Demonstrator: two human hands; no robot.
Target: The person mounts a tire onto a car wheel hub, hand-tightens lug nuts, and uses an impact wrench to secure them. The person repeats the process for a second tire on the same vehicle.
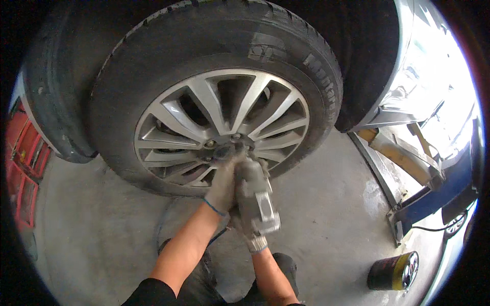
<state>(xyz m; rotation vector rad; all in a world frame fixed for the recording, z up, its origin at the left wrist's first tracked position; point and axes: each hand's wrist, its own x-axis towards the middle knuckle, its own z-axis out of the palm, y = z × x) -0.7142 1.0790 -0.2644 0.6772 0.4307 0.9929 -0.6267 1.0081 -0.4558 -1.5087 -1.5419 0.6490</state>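
An alloy wheel [206, 104] with silver spokes and a black tire [138, 66] fills the upper middle, mounted in the wheel well. I hold a grey impact wrench [253, 186] against its hub, nose toward the lug nuts [236, 136]. My left hand [222, 179], in a pale work glove, closes around the wrench's front end; blur smears its fingertips. Below the tool body, my right hand [246, 232], also gloved, grips the handle, mostly hidden by the wrench. Another lug nut [210, 143] shows left of the tool's nose. Which nut the socket touches is hidden.
Red metal racking [24, 168] stands at the far left. To the right are a yellow lift arm [403, 155] and its blue base [429, 206]. A black-and-yellow bucket [385, 273] sits at lower right. A dark hose [218, 235] runs near my legs.
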